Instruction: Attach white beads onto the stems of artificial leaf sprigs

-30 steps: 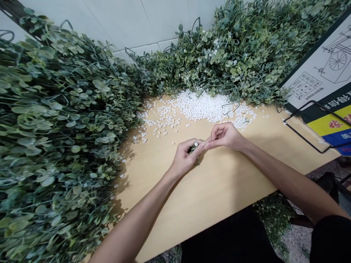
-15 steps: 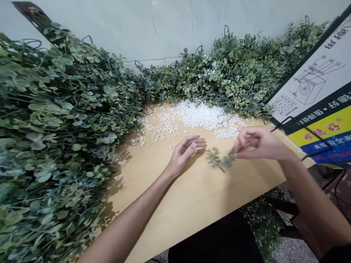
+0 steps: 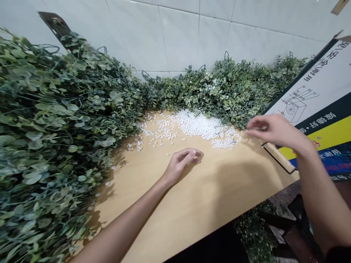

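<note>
My left hand [image 3: 182, 164] rests on the wooden tabletop [image 3: 175, 204], its fingers curled and the thumb close against the index finger. Whatever sits in that pinch, if anything, is too small to make out. Out to the right, my right hand [image 3: 270, 129] hovers near the end of the leaf pile, thumb and fingers apart with nothing visible between them. Between and behind the hands lies a heap of small white ring-like pieces [image 3: 196, 124], with stray ones scattered leftward. Bunches of artificial green leaf sprigs [image 3: 230, 87] border the heap at the back.
A large mass of artificial foliage [image 3: 55, 138] covers the left side. At the right stands a printed cardboard box [image 3: 326, 106], with a thin black wire frame [image 3: 276, 157] by it. Tiled wall [image 3: 181, 36] closes off the back. More greenery [image 3: 255, 230] hangs below the table's front edge.
My right hand has moved right and away; the small leaf sprig it held is out of sight. My left hand's fingers have curled in. The camera view has shifted upward.
</note>
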{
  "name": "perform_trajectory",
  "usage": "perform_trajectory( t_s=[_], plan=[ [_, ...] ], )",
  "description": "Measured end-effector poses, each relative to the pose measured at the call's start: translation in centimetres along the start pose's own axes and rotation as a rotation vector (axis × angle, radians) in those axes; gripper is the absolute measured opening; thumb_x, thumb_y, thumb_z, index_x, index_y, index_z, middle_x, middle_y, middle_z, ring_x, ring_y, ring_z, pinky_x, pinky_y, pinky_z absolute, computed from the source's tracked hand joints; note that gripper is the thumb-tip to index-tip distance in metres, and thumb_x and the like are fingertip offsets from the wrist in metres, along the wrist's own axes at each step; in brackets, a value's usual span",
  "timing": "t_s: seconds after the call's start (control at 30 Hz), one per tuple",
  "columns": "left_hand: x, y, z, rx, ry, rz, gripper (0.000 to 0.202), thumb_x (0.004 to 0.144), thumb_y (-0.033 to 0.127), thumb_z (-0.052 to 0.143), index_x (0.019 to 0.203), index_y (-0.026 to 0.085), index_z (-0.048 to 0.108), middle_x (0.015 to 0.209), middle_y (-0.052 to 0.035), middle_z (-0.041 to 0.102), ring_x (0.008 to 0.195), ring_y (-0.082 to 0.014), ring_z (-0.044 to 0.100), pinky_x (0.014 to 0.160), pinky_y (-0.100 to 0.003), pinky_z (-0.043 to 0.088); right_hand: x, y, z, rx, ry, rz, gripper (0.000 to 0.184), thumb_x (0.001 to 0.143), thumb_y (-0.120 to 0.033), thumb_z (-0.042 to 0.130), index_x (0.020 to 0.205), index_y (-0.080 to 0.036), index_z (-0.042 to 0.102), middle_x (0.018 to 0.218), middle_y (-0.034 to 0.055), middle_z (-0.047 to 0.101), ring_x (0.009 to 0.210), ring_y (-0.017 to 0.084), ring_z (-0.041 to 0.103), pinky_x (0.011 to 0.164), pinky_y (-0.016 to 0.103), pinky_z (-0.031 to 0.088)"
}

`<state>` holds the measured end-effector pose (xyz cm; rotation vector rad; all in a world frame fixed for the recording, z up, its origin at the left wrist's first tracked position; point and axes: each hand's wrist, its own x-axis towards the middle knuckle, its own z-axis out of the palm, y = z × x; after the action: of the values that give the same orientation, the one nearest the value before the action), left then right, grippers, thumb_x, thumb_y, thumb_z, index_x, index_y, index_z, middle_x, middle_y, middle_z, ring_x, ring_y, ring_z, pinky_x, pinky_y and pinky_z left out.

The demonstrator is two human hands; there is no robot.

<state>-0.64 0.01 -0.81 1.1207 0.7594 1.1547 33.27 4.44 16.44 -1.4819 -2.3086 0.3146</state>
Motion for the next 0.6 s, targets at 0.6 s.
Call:
perform_trajectory(
  t_s=[0.6],
  plan=[
    [0.0,0.7,0.3,0.042,0.005,-0.017,0.037,0.09,0.05,0.075,0.097,0.014,0.08,0.105,-0.0157,0.077,0.091,-0.0241,0.071,0.087,-0.038,0.058,22.7,-3.0,1.2,0.027,0.344,-0.212,0.043,0.101,-0.035,0.063,0.142,-0.021,0.06,0.134,0.0163,0.067,0.111,0.034,0.071,0.094,0.068,0.061]
  ],
)
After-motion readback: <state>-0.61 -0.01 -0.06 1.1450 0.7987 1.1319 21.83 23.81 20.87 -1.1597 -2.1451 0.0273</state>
